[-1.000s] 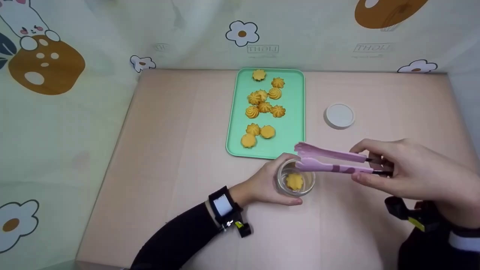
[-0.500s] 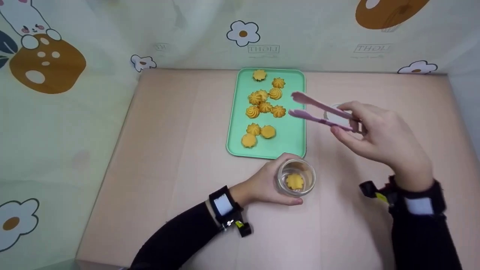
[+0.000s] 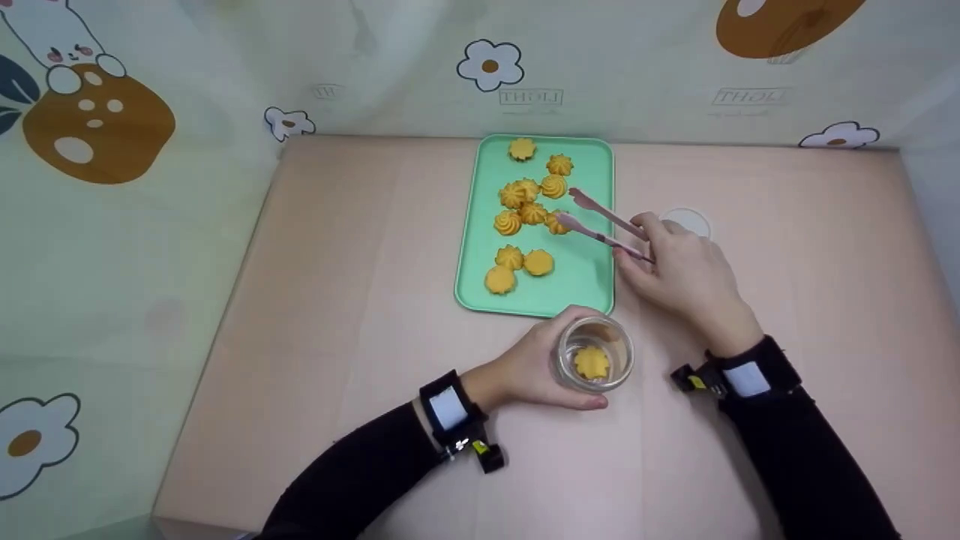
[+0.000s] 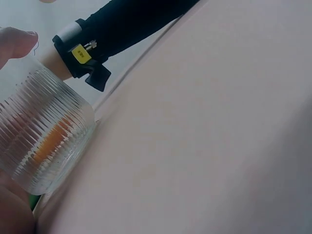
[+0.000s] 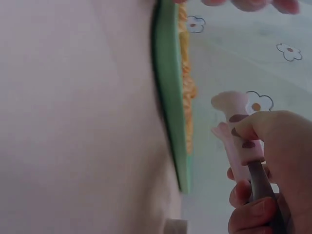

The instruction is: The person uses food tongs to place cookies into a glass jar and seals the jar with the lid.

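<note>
My left hand (image 3: 536, 367) grips a ribbed clear glass jar (image 4: 53, 122) by its side, in front of the tray. A single yellow cookie (image 3: 592, 363) lies at the jar's bottom. Pink tongs (image 3: 604, 216) are held in my right hand (image 3: 686, 270), thumb on one arm and fingers on the other. Their tips are spread apart over the right side of a green tray (image 3: 589, 289), with the lower tip over a swirled cookie (image 3: 556, 223). Whether that tip touches the cookie cannot be told. Nothing sits between the tips.
Several more cookies (image 3: 514, 195) lie spread over the tray, some touching or overlapping. A round white lid (image 3: 691, 220) rests on the table right of the tray, partly behind my right hand. A patterned curtain (image 3: 390, 67) borders the table's back and left edges.
My right hand has carried the tongs from above the jar, first up and away, then left over the tray's cookies. The left hand and jar have stayed in place.
</note>
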A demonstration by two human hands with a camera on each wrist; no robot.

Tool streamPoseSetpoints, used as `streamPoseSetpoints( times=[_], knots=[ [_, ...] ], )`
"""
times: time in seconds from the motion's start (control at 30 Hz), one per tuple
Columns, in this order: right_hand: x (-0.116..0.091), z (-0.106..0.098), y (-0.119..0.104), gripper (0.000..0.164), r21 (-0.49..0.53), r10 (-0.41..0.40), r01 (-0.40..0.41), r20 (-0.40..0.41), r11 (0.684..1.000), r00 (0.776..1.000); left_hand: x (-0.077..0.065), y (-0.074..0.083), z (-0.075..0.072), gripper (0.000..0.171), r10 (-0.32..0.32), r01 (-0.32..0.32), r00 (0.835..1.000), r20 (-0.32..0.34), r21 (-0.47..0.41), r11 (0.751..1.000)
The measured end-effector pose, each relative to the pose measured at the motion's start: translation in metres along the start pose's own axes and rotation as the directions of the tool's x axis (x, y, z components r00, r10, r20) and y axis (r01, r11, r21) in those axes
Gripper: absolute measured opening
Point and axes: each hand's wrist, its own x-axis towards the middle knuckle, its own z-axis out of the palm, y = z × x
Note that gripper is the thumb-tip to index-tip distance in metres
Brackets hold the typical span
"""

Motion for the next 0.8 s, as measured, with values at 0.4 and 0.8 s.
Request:
streamPoseSetpoints(
  times=[0.4,0.8],
  knots=[
    [0.000,0.016,-0.004,0.042,-0.018,0.055,-0.054,0.065,0.998,0.996,0.000,-0.001,0.000,0.091,-0.002,0.002,1.000,0.005,0.000,1.000],
    [0.003,0.018,0.000,0.046,0.039,0.079,-0.087,0.175,0.995,0.981,0.001,-0.002,-0.001,0.091,0.010,-0.011,1.000,0.011,0.017,1.000]
  ],
)
